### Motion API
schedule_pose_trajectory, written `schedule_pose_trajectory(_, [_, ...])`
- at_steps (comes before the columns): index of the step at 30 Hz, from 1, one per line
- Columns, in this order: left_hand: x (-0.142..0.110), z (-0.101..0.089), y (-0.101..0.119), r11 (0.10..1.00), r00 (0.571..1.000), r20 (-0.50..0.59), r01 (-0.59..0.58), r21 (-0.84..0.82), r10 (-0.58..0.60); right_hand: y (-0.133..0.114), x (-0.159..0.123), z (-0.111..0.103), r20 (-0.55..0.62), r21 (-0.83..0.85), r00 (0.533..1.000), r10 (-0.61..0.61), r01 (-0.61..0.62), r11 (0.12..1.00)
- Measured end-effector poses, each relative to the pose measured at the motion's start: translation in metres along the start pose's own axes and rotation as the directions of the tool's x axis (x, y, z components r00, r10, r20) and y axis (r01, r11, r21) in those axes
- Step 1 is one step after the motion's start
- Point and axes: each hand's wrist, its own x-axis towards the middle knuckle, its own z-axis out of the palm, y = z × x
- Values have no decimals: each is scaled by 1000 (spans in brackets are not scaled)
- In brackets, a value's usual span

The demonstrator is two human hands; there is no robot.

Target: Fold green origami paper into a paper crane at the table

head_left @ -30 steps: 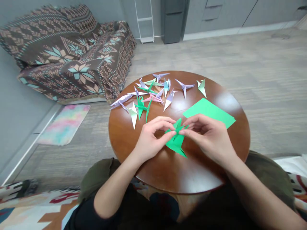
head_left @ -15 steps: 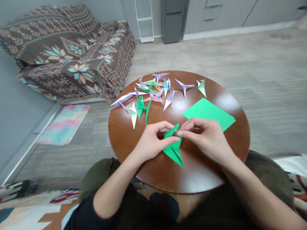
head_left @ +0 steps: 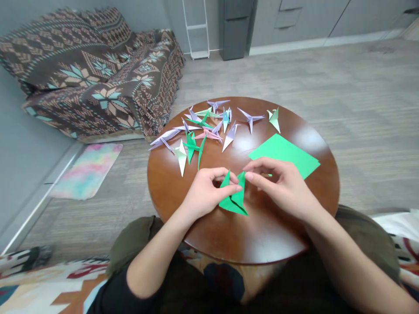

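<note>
A folded green origami paper (head_left: 236, 205) is held above the near half of the round table, two points upward and a slit along its lower part. My left hand (head_left: 212, 190) pinches its left side, thumb in front and fingers behind. At its upper right point, my right hand (head_left: 278, 181) has thumb and index finger closed around the tip. The other fingers of that hand are curled, and a small green bit shows behind them. Beyond my right hand lie flat green paper sheets (head_left: 281, 150).
The brown round table (head_left: 170, 192) carries several folded paper cranes at its far left, among them a pink crane (head_left: 207, 134) and a white-green crane (head_left: 181, 157). Farther right are a purple crane (head_left: 250, 118) and a pale green crane (head_left: 274, 120). A covered sofa (head_left: 108, 78) stands beyond.
The green origami paper has turned in my hands: two upper points now stand apart, and its lower tip has risen. My right hand has shifted slightly, its fingers at the right-hand point.
</note>
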Motion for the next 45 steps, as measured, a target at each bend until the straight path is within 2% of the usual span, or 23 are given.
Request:
schedule_pose_trajectory(3, [0, 0, 0, 999, 1000, 11, 23, -36, -23, 1, 0, 4, 92, -20, 995, 31, -30, 999])
schedule_pose_trajectory(9, [2, 2, -5, 991, 996, 53, 79, -106, -74, 3, -1, 8, 78, -6, 997, -10, 10, 1000])
schedule_pose_trajectory(13, [2, 2, -7, 998, 996, 88, 17, -67, -11, 5, -3, 13, 88, 20, 996, 1, -3, 1000])
schedule_pose_trajectory(19, [6, 2, -15, 985, 985, -33, -167, 38, 168, 6, -4, 18, 76, 37, 997, -14, 11, 999])
schedule_pose_trajectory(23, [8, 2, -17, 985, 982, -100, -167, -47, 161, 9, -5, 18, 61, -9, 997, -46, 47, 999])
schedule_pose_trajectory(28, [6, 1, -15, 973, 967, -112, -229, 11, 228, 15, -5, 17, -51, -109, 987, -150, 144, 984])
schedule_pose_trajectory(30, [5, 1, -14, 968, 961, -128, -249, -4, 247, 15, -5, 17, -77, -95, 990, -121, 114, 989])
schedule_pose_trajectory(33, [5, 2, -14, 963, 955, -146, -266, -38, 257, 12, -4, 18, -51, 45, 998, -28, 30, 999])
schedule_pose_trajectory(38, [5, -1, -12, 966, 966, -95, -247, -72, 239, 8, -2, 19, 13, 173, 1000, -4, 2, 985])
schedule_pose_trajectory(41, [4, -7, -12, 955, 959, -40, -284, -92, 281, 7, 0, 17, -67, 207, 997, -28, 41, 978])
schedule_pose_trajectory(43, [3, -10, -13, 930, 946, 32, -311, -194, 323, 8, 1, 14, -140, 202, 989, -53, 81, 976])
schedule_pose_trajectory(45, [2, -12, -13, 906, 936, 118, -281, -316, 331, 9, 3, 11, -212, 187, 975, -68, 109, 976])
